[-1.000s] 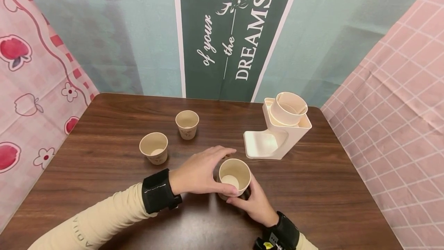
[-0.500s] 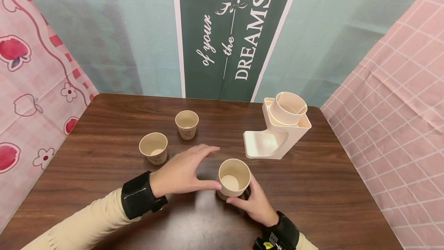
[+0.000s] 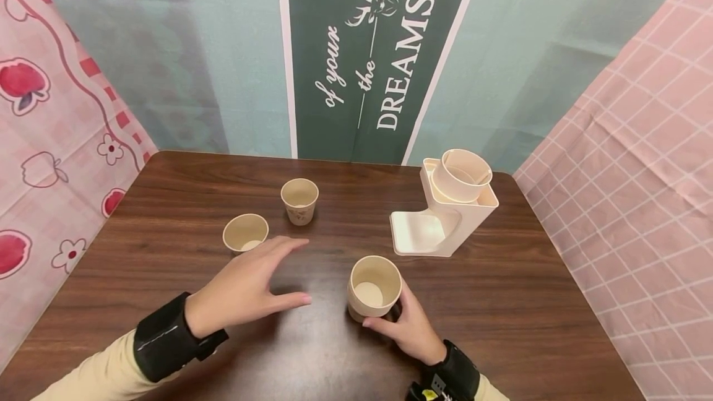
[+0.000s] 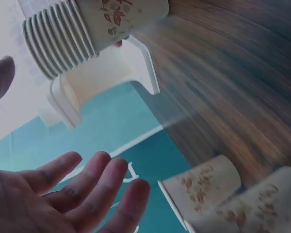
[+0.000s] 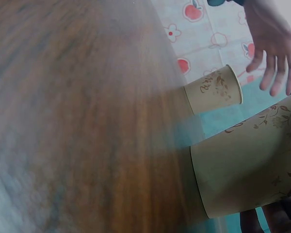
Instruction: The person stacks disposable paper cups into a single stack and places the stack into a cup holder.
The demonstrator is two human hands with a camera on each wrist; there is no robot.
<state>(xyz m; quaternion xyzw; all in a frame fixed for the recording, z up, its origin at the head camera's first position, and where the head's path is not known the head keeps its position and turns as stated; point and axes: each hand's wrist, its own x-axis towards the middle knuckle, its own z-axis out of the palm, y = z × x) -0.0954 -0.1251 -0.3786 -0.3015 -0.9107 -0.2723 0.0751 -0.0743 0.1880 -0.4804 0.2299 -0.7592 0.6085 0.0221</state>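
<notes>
My right hand (image 3: 412, 327) curls its thumb and fingers round a stack of beige paper cups (image 3: 361, 311), standing upright on the table. Several nested rims of the stack (image 4: 58, 39) show in the left wrist view, along with its brown leaf print. My left hand (image 3: 245, 293) hovers with fingers spread and nothing in them. It partly covers a single paper cup (image 3: 238, 229) on the left in the head view. Another paper cup (image 3: 301, 210) stands behind that one. Both single cups are upright and apart from the stack.
A cream dripper-style stand (image 3: 459, 221) with a round cup-like top (image 3: 462, 181) stands at the back right of the dark wooden table (image 3: 518, 302). Patterned cloths hang at the left, back and right.
My left hand has let go of the cup stack's rim and moved left towards the single cups. My right hand and the stack have stayed in place.
</notes>
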